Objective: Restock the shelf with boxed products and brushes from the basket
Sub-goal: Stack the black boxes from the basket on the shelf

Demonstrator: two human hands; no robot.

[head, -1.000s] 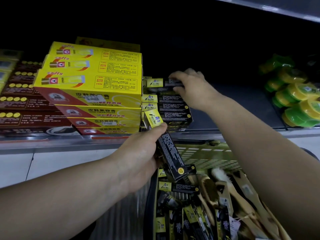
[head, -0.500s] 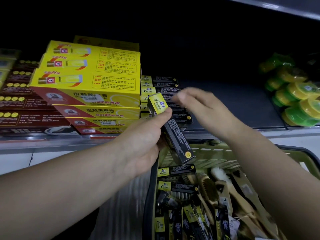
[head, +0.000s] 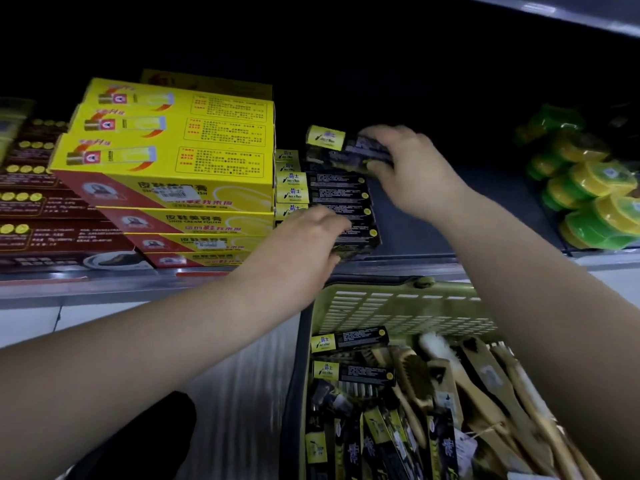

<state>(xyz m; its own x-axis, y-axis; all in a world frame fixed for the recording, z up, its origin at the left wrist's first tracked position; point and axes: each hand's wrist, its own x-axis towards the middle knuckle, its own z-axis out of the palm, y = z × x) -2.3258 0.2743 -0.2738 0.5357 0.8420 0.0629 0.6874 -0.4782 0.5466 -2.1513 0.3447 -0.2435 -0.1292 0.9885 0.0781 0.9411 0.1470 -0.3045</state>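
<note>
Dim light is falling across a grey shelf (head: 502, 195) whose back is fading into darkness, while an upper shelf (head: 554, 12) is running overhead and a pale tiled panel (head: 27, 323) is showing below the front lip.

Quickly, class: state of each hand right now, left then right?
Left hand: open, fingers at the stack of black boxes, holding nothing.
Right hand: grips a black-and-yellow box above that stack.
</note>
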